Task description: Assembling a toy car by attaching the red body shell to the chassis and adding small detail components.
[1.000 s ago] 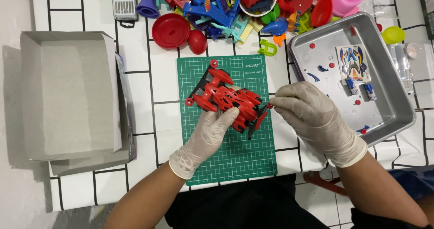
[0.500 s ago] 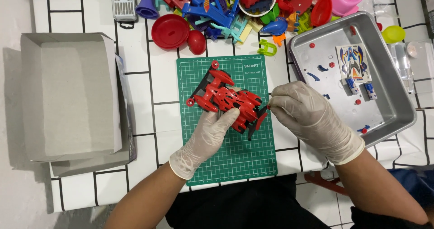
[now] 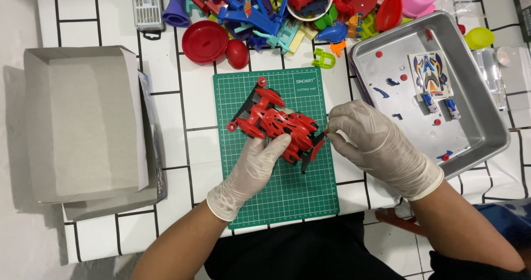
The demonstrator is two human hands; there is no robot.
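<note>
Gloved fingers (image 3: pixel 276 143) steady glossy red car (image 3: pixel 276 122).

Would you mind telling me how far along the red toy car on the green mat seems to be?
Done: the red plastic toy racing car has its body shell on, and lies on the green cutting mat. In hand: the left hand steadies it while the right hand pinches a tiny red piece at its rear. Left: small red and blue parts and a sticker sheet remain in the metal tray.

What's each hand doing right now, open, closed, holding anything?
Left hand: closed on the red toy car, steadying it on the green cutting mat.
Right hand: fingertips pinched at the car's rear; what they hold cannot be told.
</note>
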